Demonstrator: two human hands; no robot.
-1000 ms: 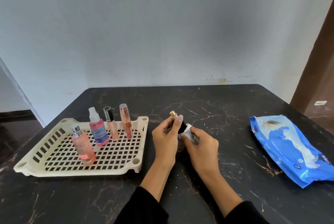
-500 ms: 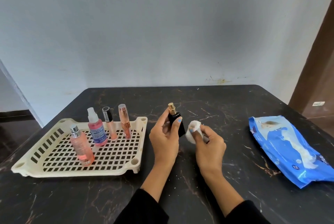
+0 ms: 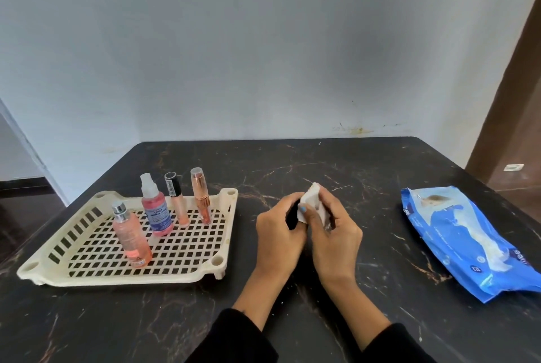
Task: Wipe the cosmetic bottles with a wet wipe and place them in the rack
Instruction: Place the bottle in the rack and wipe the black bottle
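Observation:
At the table's middle my left hand (image 3: 278, 233) grips a small black bottle (image 3: 292, 217), of which only a dark sliver shows between my hands. My right hand (image 3: 336, 233) holds a white wet wipe (image 3: 311, 201) folded over the bottle's top, hiding its gold cap. To the left stands a cream plastic rack (image 3: 225, 233). In it stand a tall pink bottle (image 3: 131, 236), a pink spray bottle with a blue label (image 3: 156, 209), a black-capped tube (image 3: 177, 201) and a rose-gold tube (image 3: 200, 195).
A blue pack of wet wipes (image 3: 468, 236) lies at the right side of the black marble table (image 3: 292, 163). A white wall runs behind the table's far edge. A brown door frame (image 3: 515, 93) stands at the far right.
The bottle has come down from its raised position. My right hand has brought the wipe over the bottle's top, so the gold cap is now covered.

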